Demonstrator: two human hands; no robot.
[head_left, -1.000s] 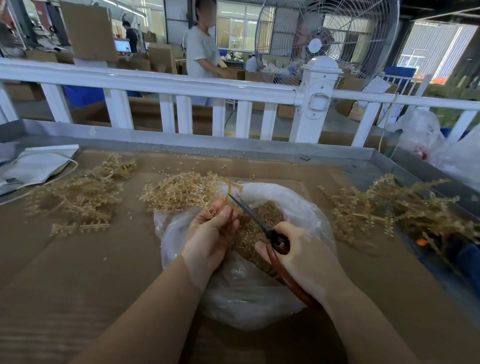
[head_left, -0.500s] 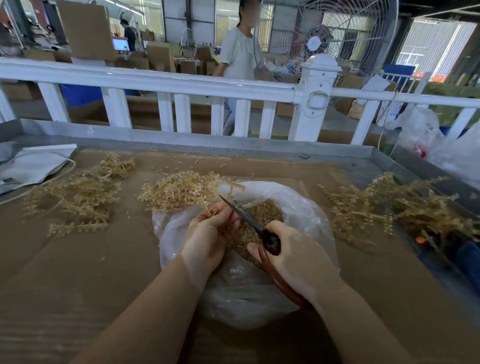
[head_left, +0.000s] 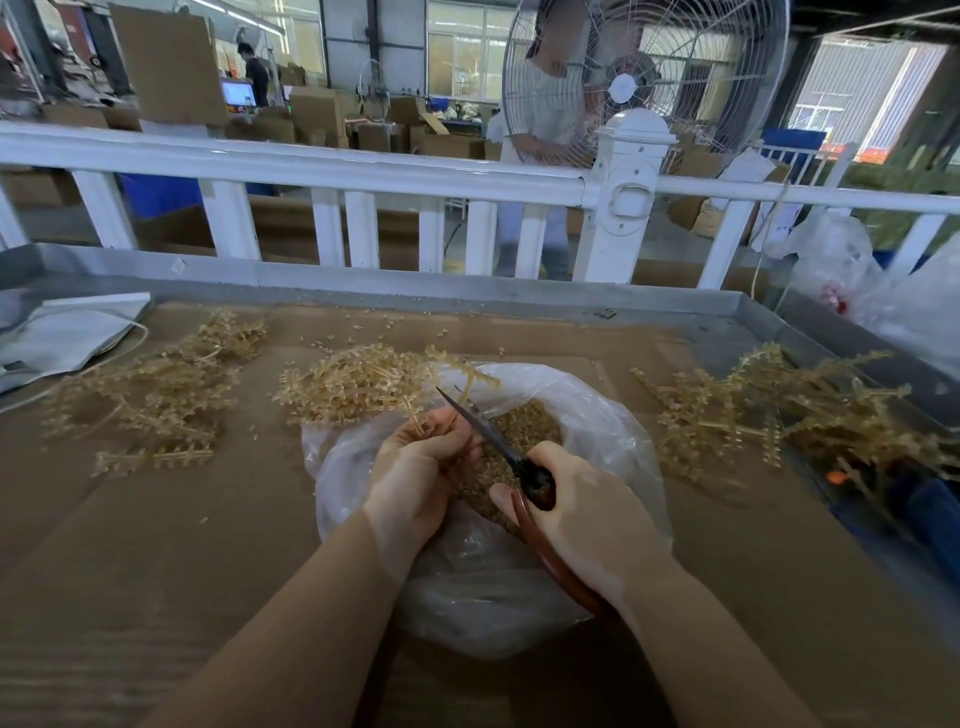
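Two hands are working: the left hand (head_left: 415, 470) is pinching a probably light, springy plastic sprig (head_left: 415, 422) low on its stem, while curled fingers of the right hand (head_left: 587, 519) are clamping the scissors (head_left: 483, 431) above the bag (head_left: 613, 431).

Scissors (head_left: 532, 480) with dark, slightly parted blades and red-brown handles point up-left, tips just beside a tan plastic sprig (head_left: 414, 417) held over a clear bag (head_left: 602, 415) of cut bits on the tabletop (head_left: 156, 545).

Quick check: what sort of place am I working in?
Probably a factory workshop: stacked cardboard boxes behind the white railing, a large industrial fan, and plastic sprigs piled on the worktable.
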